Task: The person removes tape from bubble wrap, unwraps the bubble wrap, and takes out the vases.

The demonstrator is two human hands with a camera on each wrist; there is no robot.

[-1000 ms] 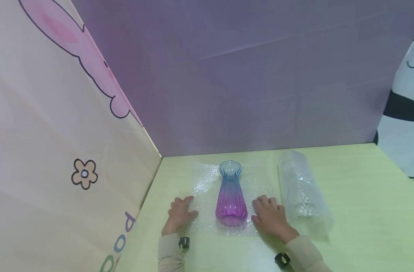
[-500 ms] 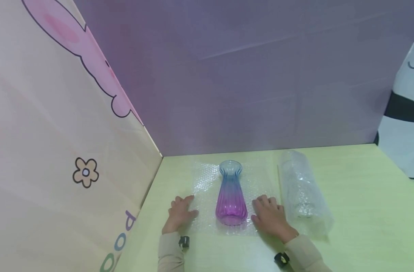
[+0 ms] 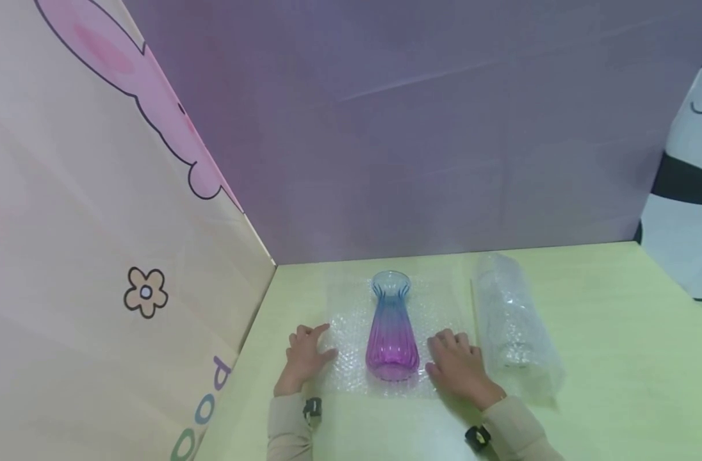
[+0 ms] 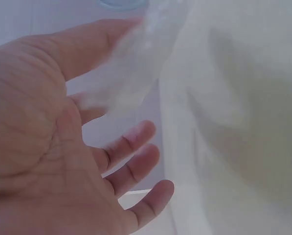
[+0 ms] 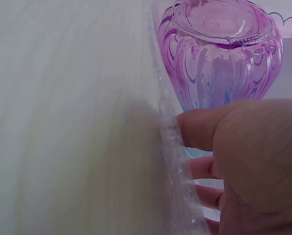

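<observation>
A ribbed glass vase (image 3: pixel 392 333), blue at the neck and pink-purple at the base, lies on its side on a sheet of bubble wrap (image 3: pixel 351 320). My left hand (image 3: pixel 303 358) is at the sheet's left edge, thumb and index finger spread apart. In the left wrist view, the wrap's edge (image 4: pixel 136 73) covers the index fingertip and meets the thumb tip; the other fingers are loosely bent. My right hand (image 3: pixel 459 368) rests on the wrap right of the vase, fingers extended. The right wrist view shows its thumb (image 5: pixel 199 128) touching the wrap, near the vase's base.
A bubble-wrapped bundle (image 3: pixel 509 320) lies right of my right hand; its contents are unclear. The pale yellow table (image 3: pixel 616 346) ends at a purple-grey backdrop (image 3: pixel 414 160). A printed cloth wall (image 3: pixel 68 243) borders the left side.
My left fingers have shifted slightly up, and the sheet's left edge appears a little raised; the glare on it has moved lower. The vase and right hand stay put.
</observation>
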